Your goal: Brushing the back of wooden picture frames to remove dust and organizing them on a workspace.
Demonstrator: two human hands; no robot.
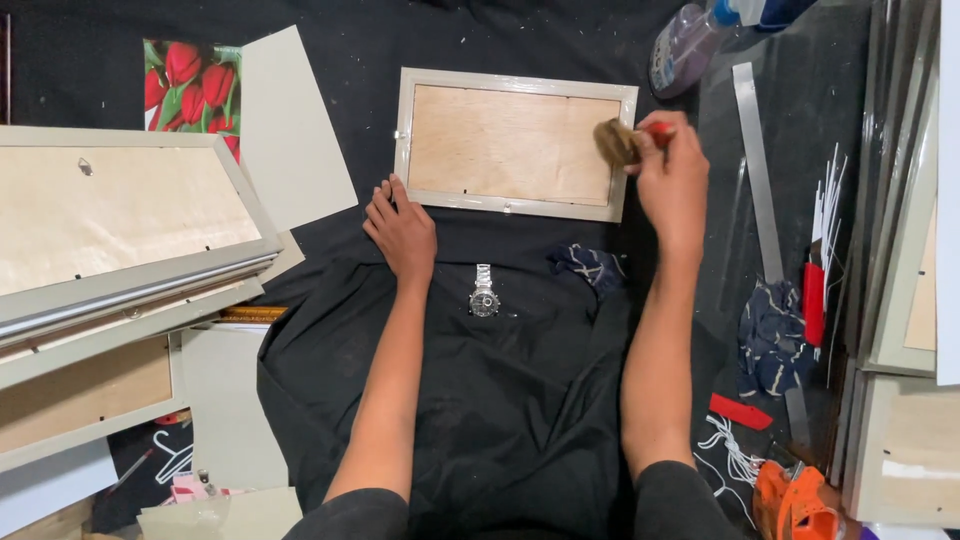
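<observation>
Two hands at work: right hand (672,178) gripping red-handled brush (622,141), bristles on frame (512,143) right edge, frame lying back-up on black cloth (500,400). Left hand (402,228) flat, open, fingertips touching frame's lower-left corner. Wristwatch (484,293) just below, betw. forearms.

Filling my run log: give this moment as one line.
right hand: holds red-handled brush on grey picture frame's plywood back | left hand: flat on black cloth beside frame

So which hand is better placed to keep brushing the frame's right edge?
Probably the right hand: it holds the brush at the frame's right edge. The left hand rests flat by the frame's lower-left corner.
</observation>
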